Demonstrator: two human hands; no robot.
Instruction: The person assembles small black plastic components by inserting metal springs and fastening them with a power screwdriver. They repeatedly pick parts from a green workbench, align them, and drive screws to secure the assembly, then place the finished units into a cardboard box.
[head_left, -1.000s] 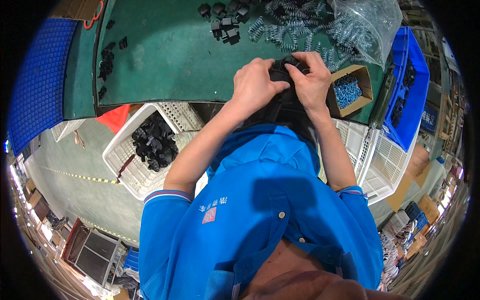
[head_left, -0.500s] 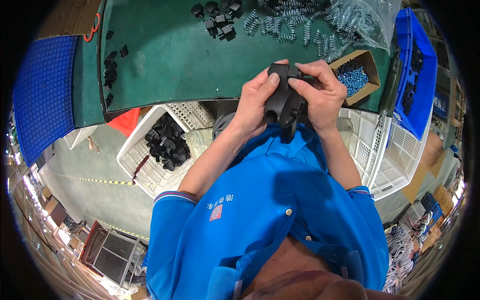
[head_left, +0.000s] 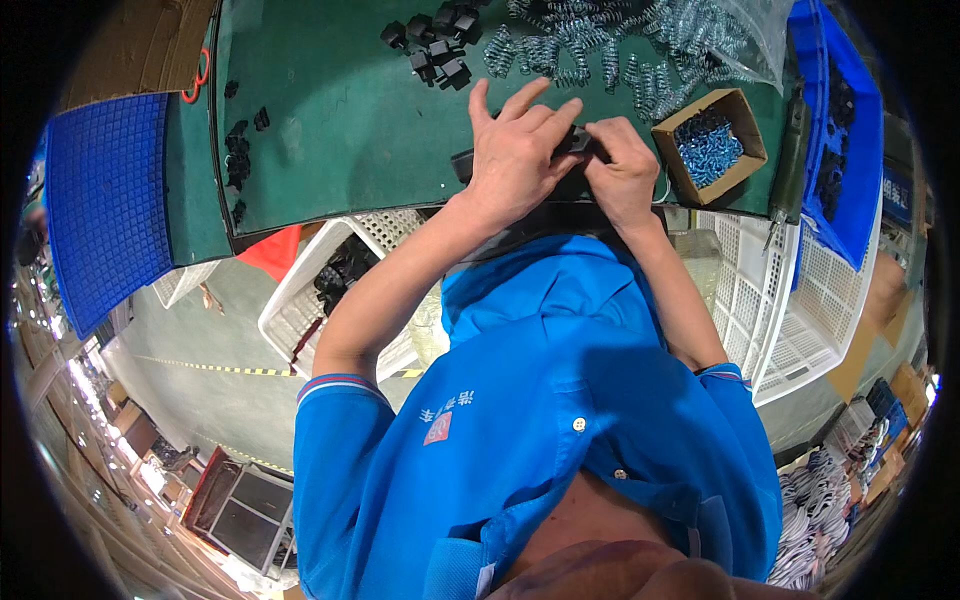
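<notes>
A black plastic part [head_left: 577, 143] is at the table's front edge, mostly covered by my hands. Over it lies my left hand [head_left: 515, 160], its fingers stretched out and spread; whether the palm or thumb touches the part is hidden. A dark end sticks out on the left of that hand's wrist. My right hand [head_left: 622, 172] is closed, with curled fingers gripping the right end of the part. Beyond my hands lie several black plastic blocks [head_left: 440, 45] and a heap of metal coil springs [head_left: 570, 45].
A cardboard box [head_left: 745, 175] of blue screws stands right of my right hand, near a dark green tool [head_left: 789, 165]. Blue bins [head_left: 860, 225] and a white crate [head_left: 740, 290] are at the right. Another white crate [head_left: 285, 315] below the table holds black parts. Small black pieces [head_left: 237, 155] lie left.
The black part has been lowered and turned toward the table. My left hand has gone from gripping it to lying over it with fingers spread; my right hand has shifted slightly left.
</notes>
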